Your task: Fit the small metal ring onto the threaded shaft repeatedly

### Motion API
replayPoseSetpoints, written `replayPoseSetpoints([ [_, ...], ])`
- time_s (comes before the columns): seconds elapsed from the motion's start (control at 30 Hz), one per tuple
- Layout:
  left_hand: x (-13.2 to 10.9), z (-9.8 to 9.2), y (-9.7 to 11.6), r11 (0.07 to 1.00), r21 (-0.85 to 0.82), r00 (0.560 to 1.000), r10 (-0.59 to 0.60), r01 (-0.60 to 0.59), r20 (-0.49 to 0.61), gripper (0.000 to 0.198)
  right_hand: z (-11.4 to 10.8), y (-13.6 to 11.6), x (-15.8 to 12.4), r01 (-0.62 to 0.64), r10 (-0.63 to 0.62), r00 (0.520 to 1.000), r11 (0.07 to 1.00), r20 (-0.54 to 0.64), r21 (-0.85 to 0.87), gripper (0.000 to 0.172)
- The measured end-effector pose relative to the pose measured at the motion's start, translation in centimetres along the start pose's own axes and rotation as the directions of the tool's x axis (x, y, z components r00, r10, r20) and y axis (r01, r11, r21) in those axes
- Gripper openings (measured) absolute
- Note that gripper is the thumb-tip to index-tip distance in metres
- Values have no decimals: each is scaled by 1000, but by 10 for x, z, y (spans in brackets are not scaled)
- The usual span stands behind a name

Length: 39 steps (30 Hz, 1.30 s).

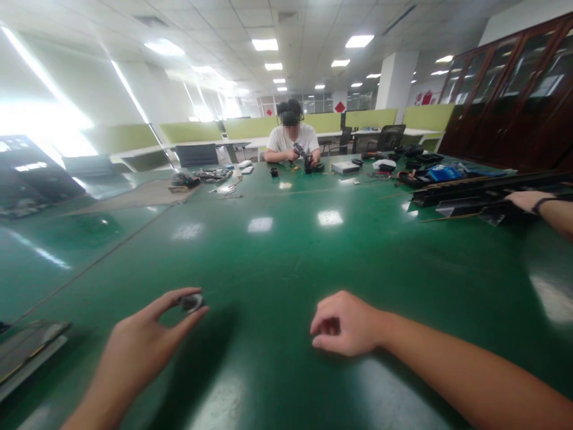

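Above the glossy green table point(286, 257), my left hand point(152, 334) pinches a small round dark object with a greyish ring-like face point(192, 302) between thumb and fingers. To the right, my right hand point(344, 325) is low over the table, its fingers curled in toward the thumb. Whether anything sits inside those curled fingers is hidden. The two hands are well apart, with bare table surface between them.
Across the table a person point(293, 140) handles a dark tool. Black metal profiles point(474, 197) lie at the right, touched by another person's hand point(530, 201). Loose parts point(212, 174) lie at the far left, a flat panel point(33, 349) at the near left.
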<state>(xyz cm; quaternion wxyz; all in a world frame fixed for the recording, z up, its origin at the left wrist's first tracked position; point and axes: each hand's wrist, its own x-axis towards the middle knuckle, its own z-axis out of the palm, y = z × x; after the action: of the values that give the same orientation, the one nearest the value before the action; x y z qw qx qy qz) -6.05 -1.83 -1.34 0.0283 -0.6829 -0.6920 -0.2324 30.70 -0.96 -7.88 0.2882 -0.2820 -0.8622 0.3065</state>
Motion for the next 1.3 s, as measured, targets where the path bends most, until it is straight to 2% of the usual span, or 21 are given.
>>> replayPoseSetpoints([
  [0.07, 9, 11, 39, 985, -138, 986, 123, -108, 109, 44, -3, -2, -1, -67, 67, 998, 998, -9, -9, 21],
  [0.17, 14, 32, 98, 890, -344, 909, 376, -300, 180, 33, -6, -4, -1, -158, 158, 987, 987, 21, 18, 24],
  [0.27, 14, 57, 138, 859, -378, 869, 445, -345, 218, 26, -7, -2, 0, -237, 236, 971, 968, 22, 79, 23],
  [0.33, 15, 75, 148, 855, -383, 859, 455, -349, 234, 27, -6, 0, 2, -292, 295, 955, 951, -11, 104, 20],
  [0.47, 16, 103, 141, 792, -524, 845, 484, -314, 225, 30, -6, 2, 5, -356, 361, 932, 928, -35, 110, 17],
  [0.57, 14, 111, 131, 737, -613, 842, 497, -284, 208, 31, -6, 0, 6, -358, 360, 933, 930, -16, 88, 17],
  [0.83, 8, 105, 130, 691, -657, 869, 482, -301, 109, 29, -6, -1, 5, -297, 292, 948, 955, -128, -25, 13],
  [1.03, 8, 104, 129, 699, -653, 847, 505, -292, 162, 27, -2, 2, 4, -257, 256, 965, 966, -57, -7, 13],
  [1.17, 7, 102, 131, 687, -662, 822, 538, -300, 186, 23, -1, 4, 3, -247, 245, 968, 969, -56, -17, 14],
  [1.3, 6, 103, 132, 691, -654, 821, 541, -309, 184, 25, 0, 6, 2, -249, 248, 968, 969, -44, -13, 15],
])
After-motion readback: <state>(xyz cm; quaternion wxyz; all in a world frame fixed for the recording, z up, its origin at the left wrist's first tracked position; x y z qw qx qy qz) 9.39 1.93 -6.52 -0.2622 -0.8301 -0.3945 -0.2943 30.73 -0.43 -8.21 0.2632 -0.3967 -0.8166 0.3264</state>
